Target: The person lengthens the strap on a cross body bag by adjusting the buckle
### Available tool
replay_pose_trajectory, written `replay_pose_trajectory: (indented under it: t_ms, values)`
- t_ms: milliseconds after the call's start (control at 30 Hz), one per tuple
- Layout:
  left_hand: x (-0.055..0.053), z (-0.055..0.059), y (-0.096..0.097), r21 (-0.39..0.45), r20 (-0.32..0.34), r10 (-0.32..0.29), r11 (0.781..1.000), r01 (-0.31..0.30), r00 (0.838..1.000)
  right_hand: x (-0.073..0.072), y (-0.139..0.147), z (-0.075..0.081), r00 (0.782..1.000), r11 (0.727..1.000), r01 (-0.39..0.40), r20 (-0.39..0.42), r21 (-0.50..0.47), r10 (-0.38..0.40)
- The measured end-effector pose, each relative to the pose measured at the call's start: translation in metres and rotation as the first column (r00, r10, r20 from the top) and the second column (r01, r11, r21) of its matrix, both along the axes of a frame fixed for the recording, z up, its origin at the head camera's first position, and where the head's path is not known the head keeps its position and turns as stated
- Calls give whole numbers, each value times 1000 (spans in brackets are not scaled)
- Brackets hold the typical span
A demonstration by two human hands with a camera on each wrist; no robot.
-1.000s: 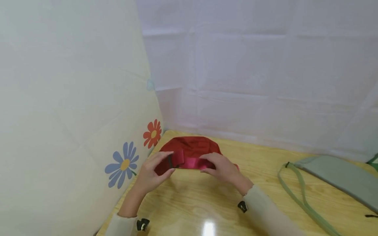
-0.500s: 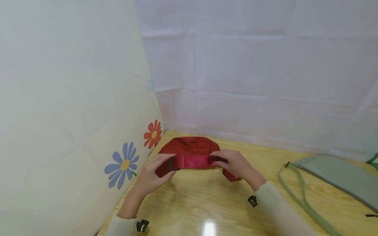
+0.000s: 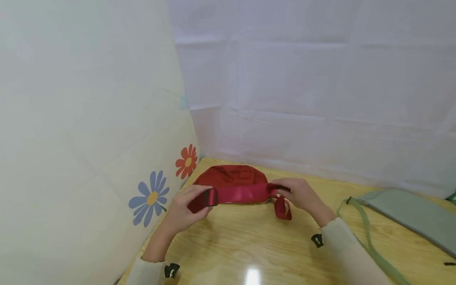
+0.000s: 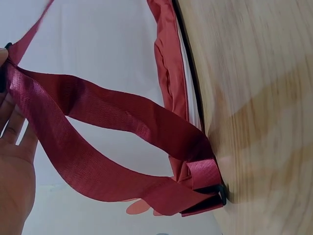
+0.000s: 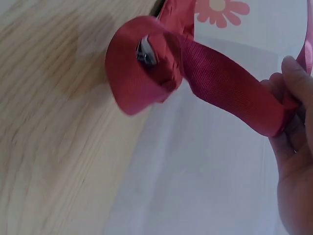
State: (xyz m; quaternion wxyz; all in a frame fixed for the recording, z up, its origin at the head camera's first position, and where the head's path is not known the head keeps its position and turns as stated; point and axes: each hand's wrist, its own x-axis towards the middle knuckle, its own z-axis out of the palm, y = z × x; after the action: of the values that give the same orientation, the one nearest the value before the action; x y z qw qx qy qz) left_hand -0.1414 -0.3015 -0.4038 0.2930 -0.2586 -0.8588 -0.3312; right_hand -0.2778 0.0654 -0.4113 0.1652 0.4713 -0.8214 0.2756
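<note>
A red fabric bag (image 3: pixel 231 175) lies near the back left of the table, with a wide red strap (image 3: pixel 244 194) stretched between both hands in front of it. My left hand (image 3: pixel 187 208) pinches the strap at a black slider buckle (image 3: pixel 211 197). Below that grip, the left wrist view has the strap (image 4: pixel 98 161) hanging in a long loop down to a second dark buckle (image 4: pixel 221 194) by the bag. At the other end, my right hand (image 3: pixel 303 196) pinches the strap between thumb and fingers. A short strap loop (image 3: pixel 283 208) dangles beneath it.
To the right lies a grey-green flat bag (image 3: pixel 409 215) with a green strap (image 3: pixel 374 249) trailing toward the front. White cloth (image 3: pixel 303 79) hangs behind the wooden table (image 3: pixel 242 241), and a sheet with flower prints (image 3: pixel 152 198) stands at the left.
My right hand has moved right along the strap, so a longer piece now spans the hands. The black buckle shows more at my left hand, which has stayed nearly in place.
</note>
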Motion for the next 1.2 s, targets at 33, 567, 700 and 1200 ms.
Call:
replay_pose_trajectory:
  t_ms: [33, 567, 700, 1200]
  values:
    - [1, 1, -1, 4, 9, 4, 1000, -5, 1000, -1, 4, -1, 1000, 1000, 7, -7, -1, -7]
    - [3, 5, -6, 13, 18, -12, 1000, 12, 1000, -14, 32, -5, 997, 997, 73, -30, -25, -74]
    - [2, 4, -7, 1, 22, -3, 1000, 3, 1000, -13, 32, -5, 998, 997, 63, -29, -37, -64]
    - [5, 6, -8, -2, 32, 3, 1000, -3, 999, -11, 29, -2, 993, 996, 85, 79, 1, -85]
